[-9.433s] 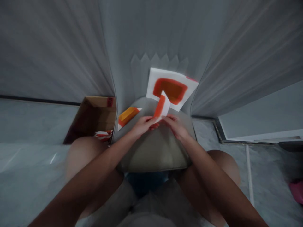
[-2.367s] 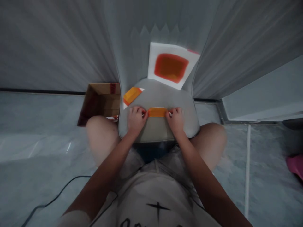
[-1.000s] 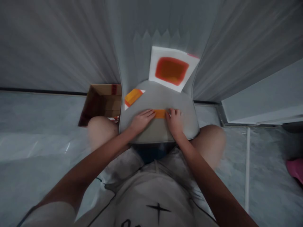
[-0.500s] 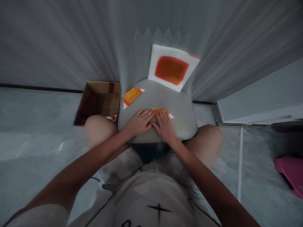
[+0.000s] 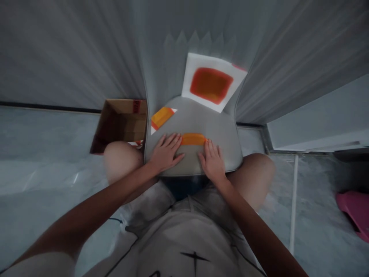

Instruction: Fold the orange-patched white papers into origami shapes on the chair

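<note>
A folded strip of orange paper (image 5: 193, 139) lies flat on the grey chair seat (image 5: 190, 119) in front of me. My left hand (image 5: 167, 151) rests palm down at its left end, fingers stretched out. At the right end my right hand (image 5: 212, 157) also lies flat, its fingertips on the strip's edge. Both ends of the strip are partly covered by my fingers. Farther up the seat on the left is a folded orange paper piece (image 5: 162, 118) with white corners. A white sheet with a red-orange square (image 5: 212, 85) leans against the chair back.
A cardboard box (image 5: 123, 119) stands open on the floor, left of the chair. Pleated grey curtain (image 5: 72, 57) hangs behind. A pink plastic object (image 5: 353, 211) is on the floor at the far right. My knees flank the seat.
My hands have slid apart, left hand leftward and right hand rightward, uncovering the middle of the orange strip. The other papers lie as before; the view has shifted slightly.
</note>
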Tool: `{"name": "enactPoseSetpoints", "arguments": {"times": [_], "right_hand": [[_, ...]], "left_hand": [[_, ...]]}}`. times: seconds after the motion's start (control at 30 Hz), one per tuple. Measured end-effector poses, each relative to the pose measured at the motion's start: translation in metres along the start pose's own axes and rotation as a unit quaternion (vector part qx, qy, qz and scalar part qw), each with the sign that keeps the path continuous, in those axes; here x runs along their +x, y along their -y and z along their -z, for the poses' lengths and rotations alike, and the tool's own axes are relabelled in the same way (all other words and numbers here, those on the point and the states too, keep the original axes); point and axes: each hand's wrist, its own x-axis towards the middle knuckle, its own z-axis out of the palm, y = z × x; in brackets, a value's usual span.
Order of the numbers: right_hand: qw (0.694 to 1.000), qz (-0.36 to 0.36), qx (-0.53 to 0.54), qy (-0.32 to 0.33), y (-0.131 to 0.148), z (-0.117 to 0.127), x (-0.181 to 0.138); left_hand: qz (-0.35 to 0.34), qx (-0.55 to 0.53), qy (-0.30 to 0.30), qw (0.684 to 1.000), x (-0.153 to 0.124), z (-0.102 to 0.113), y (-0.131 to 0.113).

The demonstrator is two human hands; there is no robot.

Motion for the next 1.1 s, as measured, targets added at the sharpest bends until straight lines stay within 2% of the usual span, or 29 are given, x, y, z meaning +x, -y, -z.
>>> {"name": "enactPoseSetpoints", "arguments": {"times": [0.13,0.23,0.3,0.4,0.5,0.6,0.73,0.8,1.0,1.1], "right_hand": [[1.0,-0.005,0.002,-0.013,0.001,-0.002,-0.001],[1.0,-0.009,0.012,-0.021,0.003,-0.004,0.001],[1.0,-0.011,0.02,-0.022,0.003,-0.004,0.002],[1.0,-0.005,0.025,-0.014,0.003,-0.004,0.002],[1.0,-0.007,0.023,-0.007,0.002,-0.003,0.003],[1.0,-0.014,0.019,-0.006,0.003,-0.001,0.004],[1.0,-0.02,0.018,-0.005,0.005,0.001,0.006],[1.0,-0.024,0.018,-0.004,0.006,0.001,0.005],[0.999,-0.018,0.038,-0.022,0.003,0.006,0.008],[0.994,-0.068,0.076,-0.049,-0.001,0.011,0.027]], "left_hand": [[0.003,0.008,-0.004,1.0,-0.003,0.0,-0.002],[0.039,0.016,-0.068,0.997,0.001,0.003,-0.018],[0.029,0.014,-0.105,0.994,0.011,0.003,-0.036],[-0.06,-0.005,-0.065,0.996,0.036,-0.003,-0.063],[-0.075,-0.009,-0.007,0.997,0.057,-0.014,-0.073],[-0.056,0.002,0.026,0.998,0.057,-0.018,-0.057],[0.008,0.022,0.026,0.999,0.035,-0.009,-0.022],[0.021,0.023,0.024,0.999,0.025,-0.006,-0.012],[0.021,0.012,-0.014,1.0,0.02,-0.012,-0.011],[0.02,0.002,-0.028,0.999,0.02,-0.015,-0.01]]}}
